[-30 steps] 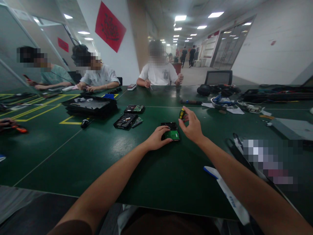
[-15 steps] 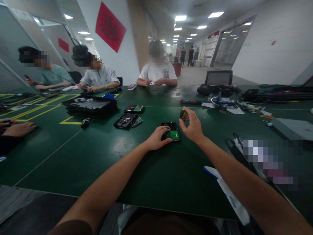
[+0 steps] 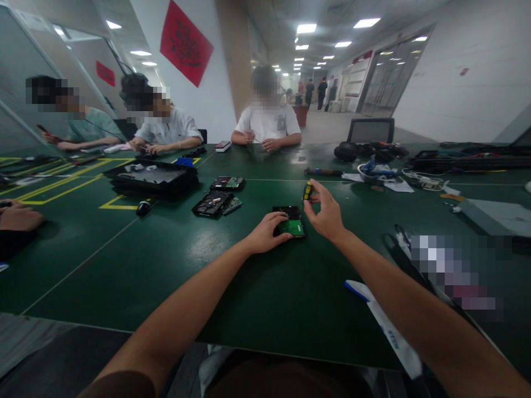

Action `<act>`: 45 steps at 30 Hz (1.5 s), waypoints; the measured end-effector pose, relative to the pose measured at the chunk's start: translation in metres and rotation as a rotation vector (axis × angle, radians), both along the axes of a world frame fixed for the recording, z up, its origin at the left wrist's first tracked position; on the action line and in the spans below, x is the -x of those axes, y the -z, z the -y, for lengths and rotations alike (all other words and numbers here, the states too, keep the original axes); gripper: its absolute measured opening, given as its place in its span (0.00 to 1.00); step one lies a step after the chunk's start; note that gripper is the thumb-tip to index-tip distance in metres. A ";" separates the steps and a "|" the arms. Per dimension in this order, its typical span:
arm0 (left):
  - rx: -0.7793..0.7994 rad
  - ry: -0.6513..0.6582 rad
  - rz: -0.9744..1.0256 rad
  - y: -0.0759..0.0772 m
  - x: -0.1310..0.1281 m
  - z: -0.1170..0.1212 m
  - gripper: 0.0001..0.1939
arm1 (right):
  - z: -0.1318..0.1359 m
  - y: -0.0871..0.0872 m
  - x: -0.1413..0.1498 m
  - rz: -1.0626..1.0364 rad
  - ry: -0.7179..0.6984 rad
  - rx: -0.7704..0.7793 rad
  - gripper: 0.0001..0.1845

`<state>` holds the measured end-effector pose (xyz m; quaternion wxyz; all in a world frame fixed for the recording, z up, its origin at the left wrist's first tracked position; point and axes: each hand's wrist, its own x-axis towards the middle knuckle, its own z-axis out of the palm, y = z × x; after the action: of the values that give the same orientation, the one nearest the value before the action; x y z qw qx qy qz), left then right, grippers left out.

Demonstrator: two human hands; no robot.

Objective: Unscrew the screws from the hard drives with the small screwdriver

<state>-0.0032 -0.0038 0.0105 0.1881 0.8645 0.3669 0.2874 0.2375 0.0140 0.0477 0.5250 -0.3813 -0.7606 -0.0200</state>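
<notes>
A hard drive lies on the green table with its green circuit board facing up. My left hand rests on the drive's left edge, fingers curled over it and holding it down. My right hand hovers just right of the drive, its fingers pinched round the black and yellow handle of a small screwdriver, which stands roughly upright over the drive's far right corner.
Two more opened drives and a black tray lie to the left. Tools, cables and a bowl sit at the right. Three people sit across the table. Another person's hand rests at the left edge.
My hands have hardly moved; the screwdriver handle has turned slightly in my right fingers. The other person's hand at the left edge has drawn back toward the edge.
</notes>
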 end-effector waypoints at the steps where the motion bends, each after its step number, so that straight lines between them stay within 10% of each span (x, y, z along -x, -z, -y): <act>1: -0.003 -0.001 0.001 0.001 0.000 0.000 0.31 | -0.001 0.000 0.000 -0.005 0.002 0.002 0.35; 45: -0.021 -0.002 -0.006 0.003 0.001 -0.002 0.31 | 0.002 -0.003 -0.001 -0.014 0.031 -0.019 0.31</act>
<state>-0.0041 -0.0018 0.0071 0.1775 0.8669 0.3653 0.2892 0.2381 0.0118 0.0509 0.5334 -0.3884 -0.7507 -0.0328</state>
